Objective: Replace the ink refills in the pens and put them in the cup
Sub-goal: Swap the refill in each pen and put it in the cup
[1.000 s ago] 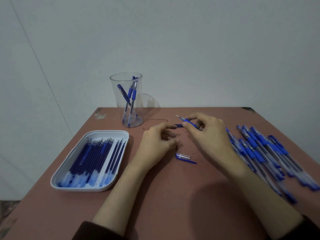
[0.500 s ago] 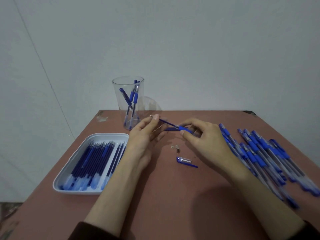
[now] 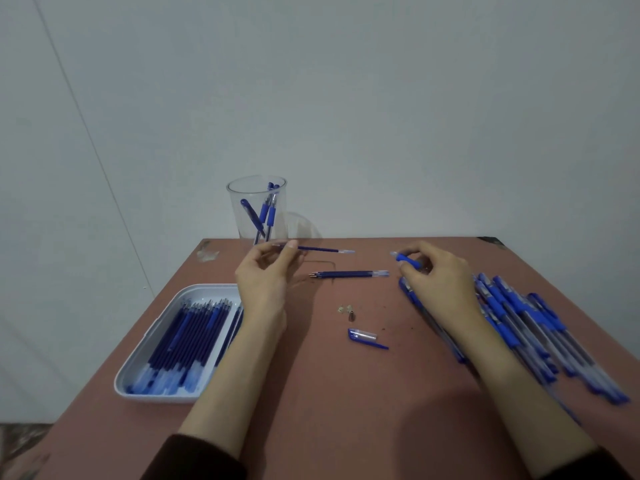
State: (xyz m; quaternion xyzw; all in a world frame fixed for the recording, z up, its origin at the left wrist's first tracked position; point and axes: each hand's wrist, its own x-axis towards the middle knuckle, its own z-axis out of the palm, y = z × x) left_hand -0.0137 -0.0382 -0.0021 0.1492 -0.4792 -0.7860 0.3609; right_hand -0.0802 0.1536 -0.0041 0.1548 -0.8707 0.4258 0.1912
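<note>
My left hand (image 3: 266, 278) pinches a thin blue ink refill (image 3: 317, 250) by its tip end, holding it level above the table in front of the clear cup (image 3: 257, 207). The cup holds three blue pens. My right hand (image 3: 438, 275) grips an empty pen barrel (image 3: 407, 259) with a blue grip, raised a little over the table. Used refills (image 3: 348, 274) lie side by side on the table between my hands. A pen cap (image 3: 363, 336) and a small metal tip piece (image 3: 350, 312) lie nearer to me.
A white tray (image 3: 194, 292) with several blue refills sits at the left by my left forearm. A pile of several blue pens (image 3: 526, 327) covers the right side of the brown table (image 3: 329, 403). A wall stands close behind the table.
My left hand has pulled the refill out of the barrel and moved it left toward the cup. My right hand has drawn the barrel to the right. The camera view has tilted.
</note>
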